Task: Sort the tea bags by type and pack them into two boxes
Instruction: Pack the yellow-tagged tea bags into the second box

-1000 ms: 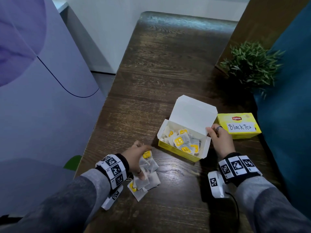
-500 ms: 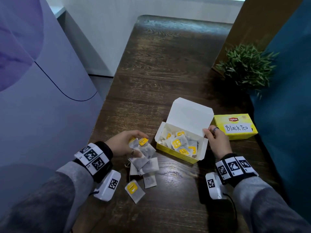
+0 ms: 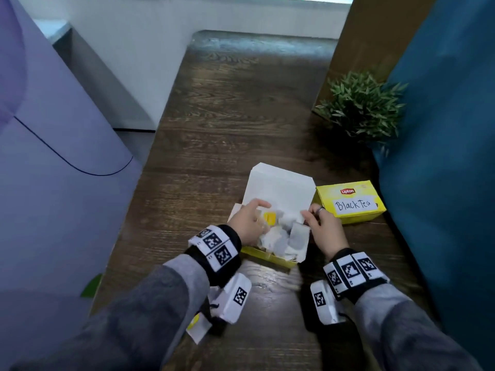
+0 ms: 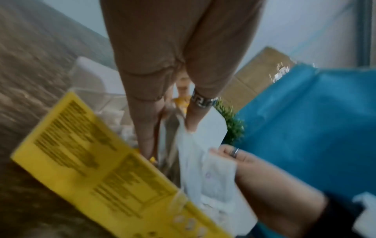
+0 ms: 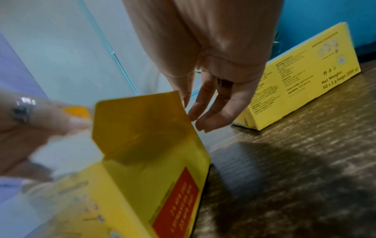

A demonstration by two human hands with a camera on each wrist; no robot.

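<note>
Tea bags going into the open yellow box [image 3: 263, 255]
The closed box [image 3: 351, 201] reads "Lipton" and "Black Tea". Left hand [image 3: 247, 224] seemingly pinches tea bags [image 3: 284, 236] over the open one on the table [image 3: 227, 124]; right hand [image 3: 322, 228], fingers relaxed, touches its end flap.

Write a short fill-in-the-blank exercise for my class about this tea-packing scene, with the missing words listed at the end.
1. The closed yellow box carries a handwritten label reading "Black ____".
2. The lid of the open box is ____ on its inside.
3. The left hand is putting a bunch of ____ into the open box.
4. The right hand is at the open box's ____ side, next to the closed yellow box.

Missing words: Tea; white; tea bags; right
</note>
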